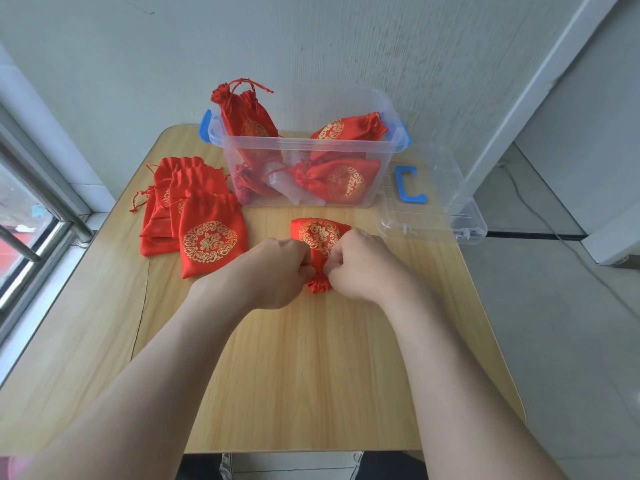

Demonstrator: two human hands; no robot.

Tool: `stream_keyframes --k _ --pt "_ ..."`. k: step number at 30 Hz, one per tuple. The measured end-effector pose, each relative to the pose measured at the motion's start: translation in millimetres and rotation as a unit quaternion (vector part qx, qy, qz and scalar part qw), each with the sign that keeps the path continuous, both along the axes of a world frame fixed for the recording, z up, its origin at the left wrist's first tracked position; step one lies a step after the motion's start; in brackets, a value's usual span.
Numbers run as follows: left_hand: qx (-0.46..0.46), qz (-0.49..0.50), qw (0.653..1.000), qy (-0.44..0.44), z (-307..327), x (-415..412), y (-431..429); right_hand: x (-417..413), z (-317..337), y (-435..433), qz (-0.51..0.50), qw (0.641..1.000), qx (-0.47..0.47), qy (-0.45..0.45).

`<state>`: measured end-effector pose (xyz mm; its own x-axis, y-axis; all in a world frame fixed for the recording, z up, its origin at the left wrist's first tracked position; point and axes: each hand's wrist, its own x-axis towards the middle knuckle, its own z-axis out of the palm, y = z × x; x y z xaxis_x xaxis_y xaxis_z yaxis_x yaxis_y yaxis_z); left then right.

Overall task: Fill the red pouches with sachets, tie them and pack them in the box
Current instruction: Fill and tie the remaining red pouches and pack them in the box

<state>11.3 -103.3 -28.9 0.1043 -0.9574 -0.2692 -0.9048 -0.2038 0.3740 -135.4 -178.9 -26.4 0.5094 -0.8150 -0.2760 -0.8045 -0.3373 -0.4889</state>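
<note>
two bare forearms reach in from 6 o'clock over the bench point(311, 375). left grip point(277, 268) and right grip point(360, 265) sit knuckles-up, fingers curled, each pinching the cinched neck of one red pouch point(320, 233) from its own side. the pouch lies mid-bench, ruffled mouth toward 6, gold emblem up. cords hidden under the fingers. clear box point(298, 157) with blue latches at 12 o'clock, filled pouches point(343, 178) inside, one leaning tall at its left end. flat pouches point(207, 237) stacked at 10 o'clock. lid point(433, 209) lies at 2 o'clock, just beside the box.
</note>
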Motion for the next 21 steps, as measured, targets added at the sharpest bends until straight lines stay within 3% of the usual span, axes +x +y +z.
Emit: stream_keyframes --k 3,12,21 --pt "0.005 0.007 1.0 -0.003 -1 -1 -1 2 0 2 -0.016 1.0 -0.006 0.003" --pt "-0.06 0.116 0.987 0.096 7 0 -2 1 8 4 0.023 0.997 -0.016 -0.067" --pt "-0.043 0.231 0.918 0.321 10 2 0 -1 9 3 0.041 0.996 0.057 -0.058"
